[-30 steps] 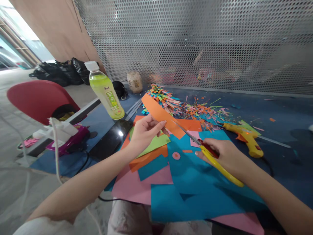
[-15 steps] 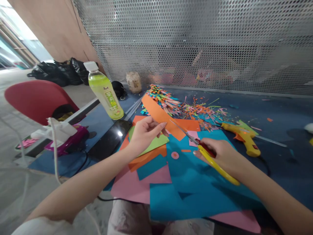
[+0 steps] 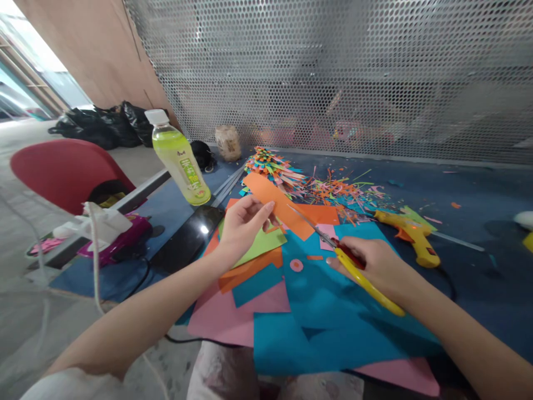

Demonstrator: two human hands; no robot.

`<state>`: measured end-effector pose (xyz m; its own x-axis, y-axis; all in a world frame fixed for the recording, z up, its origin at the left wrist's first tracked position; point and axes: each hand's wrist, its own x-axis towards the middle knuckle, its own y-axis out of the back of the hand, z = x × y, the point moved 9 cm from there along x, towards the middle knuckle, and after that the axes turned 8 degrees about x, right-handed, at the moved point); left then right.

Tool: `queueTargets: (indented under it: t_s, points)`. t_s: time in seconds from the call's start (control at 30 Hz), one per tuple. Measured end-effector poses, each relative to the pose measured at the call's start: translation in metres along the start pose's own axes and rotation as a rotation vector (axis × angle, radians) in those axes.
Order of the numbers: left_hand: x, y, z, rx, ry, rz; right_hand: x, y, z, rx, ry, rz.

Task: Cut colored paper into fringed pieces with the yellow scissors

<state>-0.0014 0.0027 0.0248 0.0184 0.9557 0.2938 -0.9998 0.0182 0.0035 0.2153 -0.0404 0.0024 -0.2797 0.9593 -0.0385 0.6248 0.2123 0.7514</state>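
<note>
My left hand (image 3: pixel 245 225) pinches an orange paper strip (image 3: pixel 280 204) between thumb and fingers, holding it tilted above the sheets. In my right hand (image 3: pixel 370 266) is a pair of scissors (image 3: pixel 353 272) with yellow and red handles. The blade tips point at the strip and lie close to its middle; whether they touch it I cannot tell. Below are blue paper sheets (image 3: pixel 333 311), a pink sheet (image 3: pixel 220 316) and a light green piece (image 3: pixel 262 244). A small pink paper disc (image 3: pixel 296 265) with an orange centre lies on the blue paper beside a thin orange scrap (image 3: pixel 315 258).
Behind the strip stands a layered cone of coloured paper fringe (image 3: pixel 270 164), with loose paper shreds (image 3: pixel 345 191) beside it. A yellow glue gun (image 3: pixel 410 233) lies right. On the left are a drink bottle (image 3: pixel 181 161), a black phone (image 3: pixel 187 239) and a purple tissue box (image 3: pixel 120 239).
My left hand has shifted slightly left and down the orange strip, whose far end has dropped a little. The scissors stay almost in place.
</note>
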Motion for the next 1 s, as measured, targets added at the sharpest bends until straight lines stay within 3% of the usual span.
queueTargets:
  t_s: [1.0]
  points:
    - [-0.0036, -0.0047, 0.0051, 0.096, -0.003, -0.030, -0.0012, 0.0009, -0.0086, 0.067, 0.038, 0.022]
